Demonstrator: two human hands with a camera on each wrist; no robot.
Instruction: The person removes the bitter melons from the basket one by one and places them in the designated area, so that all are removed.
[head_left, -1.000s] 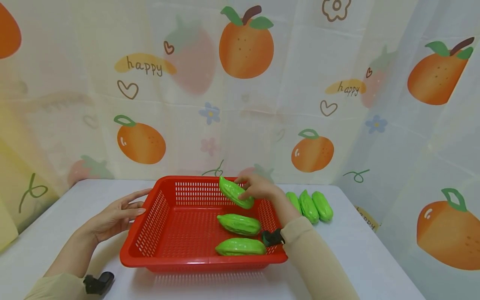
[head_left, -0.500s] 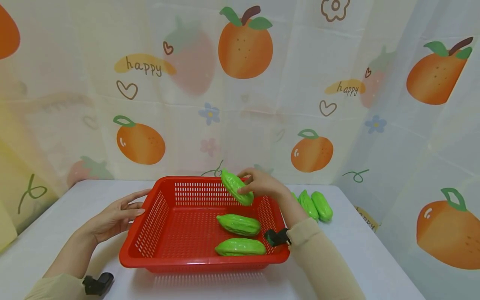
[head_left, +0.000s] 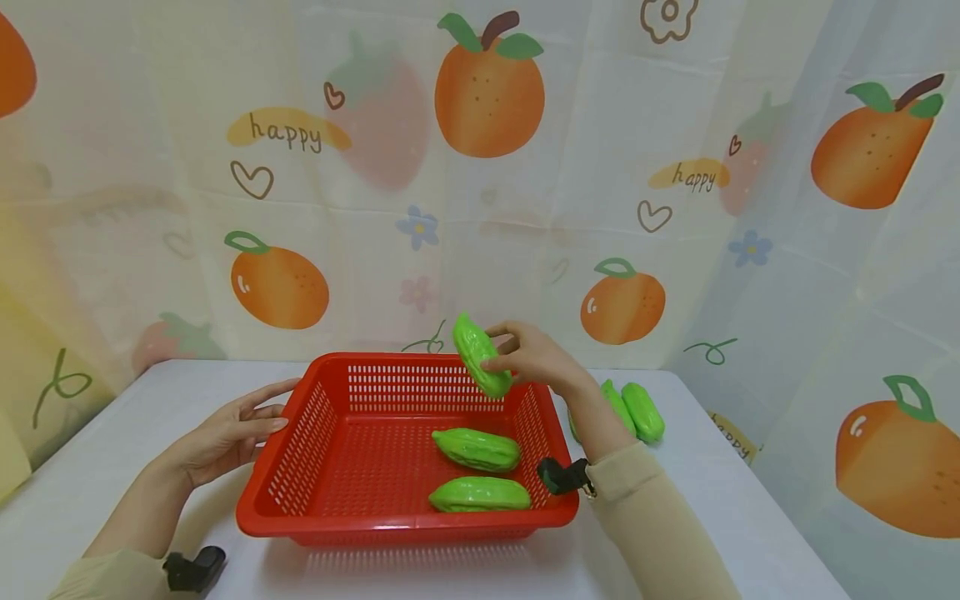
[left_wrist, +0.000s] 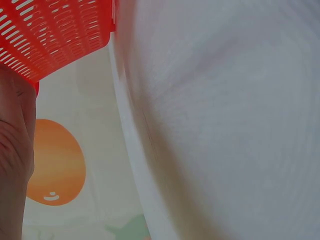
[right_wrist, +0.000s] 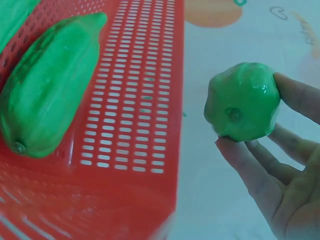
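Observation:
My right hand [head_left: 529, 357] pinches a light green, ridged bitter melon [head_left: 475, 348] between thumb and fingers. It is held tilted above the back right part of a red plastic basket [head_left: 375, 454]. The right wrist view shows this melon [right_wrist: 242, 102] end-on, beyond the basket's slotted wall [right_wrist: 127, 100]. Two more bitter melons lie crosswise in the basket's right half, one in the middle [head_left: 477, 449] and one nearer the front [head_left: 480, 495]. My left hand [head_left: 228, 437] touches the basket's left rim with thumb and forefinger extended; its other fingers are partly hidden.
More bitter melons [head_left: 642, 412] lie on the white table [head_left: 720, 508] right of the basket, partly covered by my right arm. A fruit-print curtain [head_left: 495, 242] hangs directly behind the table. Black wrist cameras [head_left: 193, 569] are strapped to both wrists.
My right hand has raised the bitter melon up and a little right, from inside the basket to above its back rim, tipping it more upright. My left hand and the basket stay put.

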